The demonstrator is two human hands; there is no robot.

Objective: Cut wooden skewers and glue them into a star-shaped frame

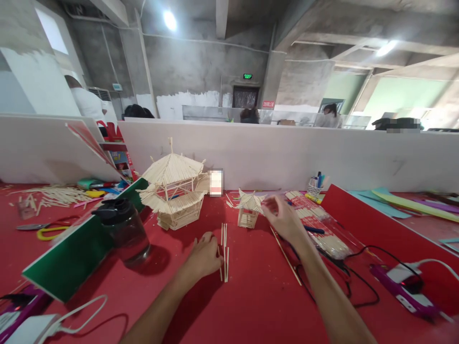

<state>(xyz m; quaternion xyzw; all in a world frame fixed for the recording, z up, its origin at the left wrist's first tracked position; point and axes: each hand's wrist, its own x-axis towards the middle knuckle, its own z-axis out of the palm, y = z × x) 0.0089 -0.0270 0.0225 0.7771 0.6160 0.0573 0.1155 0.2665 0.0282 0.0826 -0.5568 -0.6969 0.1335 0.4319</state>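
Sticks (225, 253) by the left hand (206, 255); small stick pavilion (250, 203) at its one o'clock.
Pavilion looks light, fragile: pinch low. Right hand (282, 217) half-curled at its three o'clock, left bent; I can't tell what either grip holds.

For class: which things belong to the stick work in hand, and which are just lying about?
Likely belong:
loose sticks, by the left hand
small stick pavilion, by the right hand
large stick pavilion

Probably just lying about:
water bottle
right-side power strip
pen holder
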